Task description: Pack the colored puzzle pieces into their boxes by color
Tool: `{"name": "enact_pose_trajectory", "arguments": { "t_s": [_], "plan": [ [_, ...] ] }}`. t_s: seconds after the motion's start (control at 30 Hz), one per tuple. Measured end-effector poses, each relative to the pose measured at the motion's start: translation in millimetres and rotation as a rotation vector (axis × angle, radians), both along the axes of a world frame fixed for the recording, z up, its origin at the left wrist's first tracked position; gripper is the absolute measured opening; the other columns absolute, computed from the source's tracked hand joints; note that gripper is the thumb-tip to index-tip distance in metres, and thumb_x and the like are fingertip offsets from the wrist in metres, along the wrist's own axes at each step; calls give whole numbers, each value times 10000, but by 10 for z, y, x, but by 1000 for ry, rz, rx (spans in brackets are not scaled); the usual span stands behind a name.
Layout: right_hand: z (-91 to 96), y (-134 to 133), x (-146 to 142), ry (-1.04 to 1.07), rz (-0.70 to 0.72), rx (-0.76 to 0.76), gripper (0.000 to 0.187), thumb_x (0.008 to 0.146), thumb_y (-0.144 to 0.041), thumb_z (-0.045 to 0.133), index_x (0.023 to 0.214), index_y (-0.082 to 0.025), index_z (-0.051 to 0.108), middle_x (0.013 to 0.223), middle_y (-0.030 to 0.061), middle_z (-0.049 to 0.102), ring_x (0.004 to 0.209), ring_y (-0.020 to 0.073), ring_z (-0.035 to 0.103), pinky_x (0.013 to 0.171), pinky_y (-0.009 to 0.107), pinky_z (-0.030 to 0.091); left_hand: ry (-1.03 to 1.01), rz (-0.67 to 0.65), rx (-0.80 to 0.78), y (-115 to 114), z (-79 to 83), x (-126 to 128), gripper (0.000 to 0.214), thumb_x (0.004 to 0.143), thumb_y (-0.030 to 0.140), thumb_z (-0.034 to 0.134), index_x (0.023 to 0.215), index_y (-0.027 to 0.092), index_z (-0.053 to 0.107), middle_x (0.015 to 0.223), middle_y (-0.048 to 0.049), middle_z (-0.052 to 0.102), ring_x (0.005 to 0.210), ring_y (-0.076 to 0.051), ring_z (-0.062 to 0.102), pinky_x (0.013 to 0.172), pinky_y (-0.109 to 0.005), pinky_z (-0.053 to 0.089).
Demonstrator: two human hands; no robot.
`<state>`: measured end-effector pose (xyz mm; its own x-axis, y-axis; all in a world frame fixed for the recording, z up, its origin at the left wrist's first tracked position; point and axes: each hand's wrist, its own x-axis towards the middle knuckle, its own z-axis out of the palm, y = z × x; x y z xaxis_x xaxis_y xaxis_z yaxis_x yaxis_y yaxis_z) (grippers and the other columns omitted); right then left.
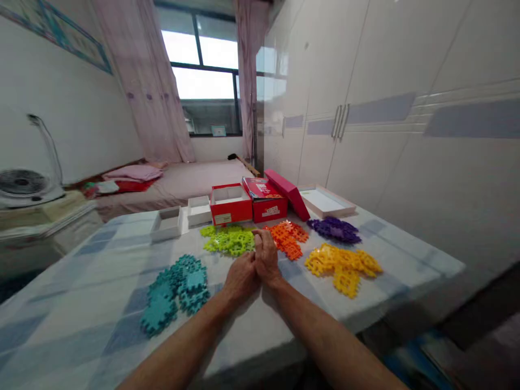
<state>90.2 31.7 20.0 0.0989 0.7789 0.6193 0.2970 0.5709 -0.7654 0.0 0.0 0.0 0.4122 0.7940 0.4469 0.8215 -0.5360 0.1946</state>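
My left hand (242,275) and my right hand (267,259) rest against each other above the middle of the table, fingers drawn together, with no object showing in either. Just beyond them lie lime-green interlocking plastic pieces (229,241) and an orange heap (289,238) of similar pieces. Teal pieces (158,303) are spread to the left of my left forearm. On the right are yellow pieces (345,264), with purple pieces (335,230) farther back.
Along the back stand a grey-white open box (167,223), a small white box (199,211), a red open box (231,212) and a red carton (268,208). A pink-red lid (288,194) leans there beside a shallow white tray (349,207). White wardrobes line the right side.
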Motion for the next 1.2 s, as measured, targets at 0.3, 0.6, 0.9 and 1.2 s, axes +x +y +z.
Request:
{"name": "enact_pose_trajectory", "arguments": {
  "t_s": [0.3,0.6,0.9,1.2],
  "plan": [
    [-6,-6,-22,-10,34,-82,279,910,-337,331,938,-213,579,949,48,601,937,168,550,898,325,411,6,-56,-5,-127,86,-52,293,804,157,501,1038,168,676,1054,-105,659,973,-231,574,890,-373,471],
    [21,55,25,68,-37,-131,311,872,-384,331,918,-199,577,958,76,606,952,200,551,911,364,405,-24,177,-39,-158,183,-103,206,859,187,459,898,173,661,948,-72,648,912,-197,567,822,-316,458],
    [24,74,4,65,-32,-152,323,868,-397,330,918,-198,579,953,77,606,929,194,555,902,350,417,92,31,29,-102,216,-133,201,858,219,503,966,186,670,1076,-72,655,1096,-237,516,969,-384,400],
    [-84,103,-10,-136,-80,-295,313,827,-298,376,997,-150,592,1025,127,624,985,224,568,926,361,417,108,187,28,-82,220,-134,222,858,212,484,985,173,662,1051,-95,659,1160,-267,491,1012,-447,344]
  ]
}}
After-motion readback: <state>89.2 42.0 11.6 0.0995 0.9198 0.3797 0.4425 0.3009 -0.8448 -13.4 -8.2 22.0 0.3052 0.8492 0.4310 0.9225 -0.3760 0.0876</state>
